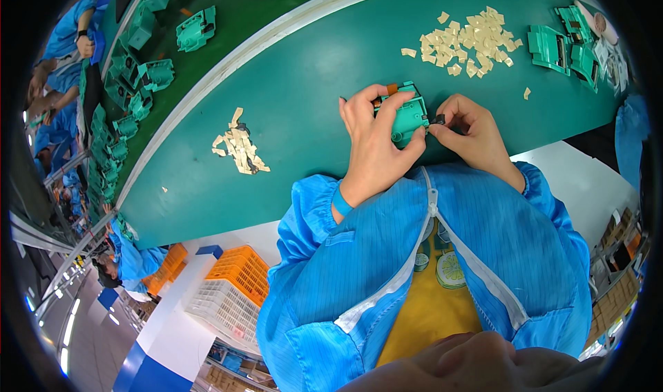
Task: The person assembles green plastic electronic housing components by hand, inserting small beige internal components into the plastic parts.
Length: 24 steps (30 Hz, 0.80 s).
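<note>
Two bare hands meet over one green casing at a green worktable, seen from the head camera. The left hand is clamped on the casing, its fingers over the far and left sides and its thumb at the near right corner, holding the piece just above or against the tabletop; which of the two, the view cannot tell. The right hand, close by at the casing's right edge, pinches a small black part between thumb and fingers; whether the part is joined to the casing cannot be made out. Beyond the hands, to the right, lies a loose spread of cream tabs; a smaller heap sits well to the left. More casings stand grouped at the table's far right. Past a pale curved rail, other green units line a dark green belt, with co-workers in blue sleeves at the far left. An orange crate and a white crate stand below the table's near edge, left of the wearer's blue jacket.
</note>
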Each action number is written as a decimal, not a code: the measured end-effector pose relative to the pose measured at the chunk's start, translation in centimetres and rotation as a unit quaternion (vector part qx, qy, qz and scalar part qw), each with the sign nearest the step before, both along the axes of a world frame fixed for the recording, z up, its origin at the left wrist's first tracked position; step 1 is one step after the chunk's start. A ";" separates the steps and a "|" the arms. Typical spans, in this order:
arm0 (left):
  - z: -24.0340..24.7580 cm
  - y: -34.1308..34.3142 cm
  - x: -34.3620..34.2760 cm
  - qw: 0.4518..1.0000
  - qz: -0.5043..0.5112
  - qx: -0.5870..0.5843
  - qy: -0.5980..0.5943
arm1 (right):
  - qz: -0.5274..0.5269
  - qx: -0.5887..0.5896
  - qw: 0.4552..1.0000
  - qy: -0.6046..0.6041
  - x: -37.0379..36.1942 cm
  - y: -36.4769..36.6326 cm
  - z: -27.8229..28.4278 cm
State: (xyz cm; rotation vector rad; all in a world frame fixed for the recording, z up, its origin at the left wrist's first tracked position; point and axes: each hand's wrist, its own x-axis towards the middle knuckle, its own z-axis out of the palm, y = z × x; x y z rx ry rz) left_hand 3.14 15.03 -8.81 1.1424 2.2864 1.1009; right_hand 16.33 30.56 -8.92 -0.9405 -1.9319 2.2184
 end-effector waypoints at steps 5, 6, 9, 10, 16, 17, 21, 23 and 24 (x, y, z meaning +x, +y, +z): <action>0.2 0.6 0.2 1.000 0.004 0.003 -0.001 | 0.039 0.232 0.972 -0.009 0.2 0.9 1.3; 0.1 0.6 0.2 1.000 0.008 0.002 0.006 | 0.035 0.239 0.970 -0.011 0.2 1.0 1.5; 0.9 0.5 0.3 1.000 0.009 0.010 0.017 | 0.054 0.363 0.930 -0.028 0.0 0.9 2.0; 0.5 0.4 0.4 1.000 0.022 0.013 0.003 | 0.058 0.427 0.902 -0.026 0.0 1.2 1.8; -0.3 0.4 0.3 1.000 0.007 0.020 -0.001 | 0.059 0.203 0.977 -0.001 -0.1 1.5 1.2; -0.2 0.1 0.2 1.000 0.011 0.003 -0.005 | 0.072 0.199 0.977 -0.007 -0.4 1.6 1.6; -0.1 0.0 0.1 1.000 0.005 -0.014 -0.013 | 0.088 0.206 0.974 -0.022 -0.6 1.7 1.3; -0.2 0.0 -0.1 1.000 -0.003 -0.008 -0.008 | 0.092 0.212 0.973 -0.024 -0.5 1.8 1.1; -0.3 0.0 -0.1 1.000 -0.002 -0.013 -0.003 | 0.093 0.206 0.974 -0.021 -0.6 1.8 1.1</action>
